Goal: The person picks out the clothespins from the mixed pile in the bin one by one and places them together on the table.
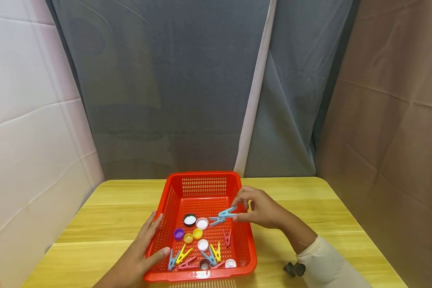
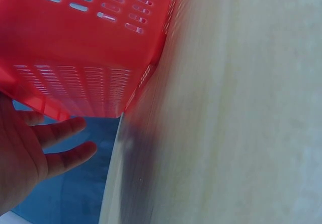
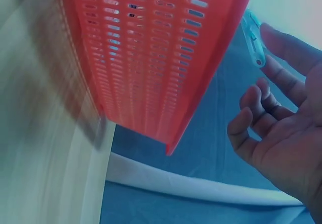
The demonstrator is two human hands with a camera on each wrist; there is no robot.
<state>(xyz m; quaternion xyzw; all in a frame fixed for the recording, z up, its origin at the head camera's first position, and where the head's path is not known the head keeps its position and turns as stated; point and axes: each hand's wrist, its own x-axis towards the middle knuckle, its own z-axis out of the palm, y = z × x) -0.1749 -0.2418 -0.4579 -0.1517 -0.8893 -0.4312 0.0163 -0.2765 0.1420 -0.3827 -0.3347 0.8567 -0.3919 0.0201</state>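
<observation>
A red plastic basket (image 1: 201, 274) stands on the table, holding several small clothespins and bottle caps. Over its right side, my right hand (image 1: 261, 208) pinches a light blue clothespin (image 1: 227, 212) between thumb and fingers; the right wrist view also shows this clothespin (image 3: 253, 38) above the rim. Just below it in the head view is another blue clothespin (image 1: 217, 221); whether the two touch I cannot tell. My left hand (image 1: 140, 250) lies along the basket's left rim, its fingers straight and spread. In the left wrist view those fingers (image 2: 70, 156) extend beside the basket wall.
Inside the basket, yellow clothespins (image 1: 183, 255), a pink clothespin (image 1: 227, 238), a purple cap (image 1: 179, 233) and a black-rimmed cap (image 1: 189, 219) lie loose. A small dark object (image 1: 294, 269) is on the wooden table (image 1: 284, 244) by the right sleeve. Grey curtain (image 1: 201, 100) hangs behind.
</observation>
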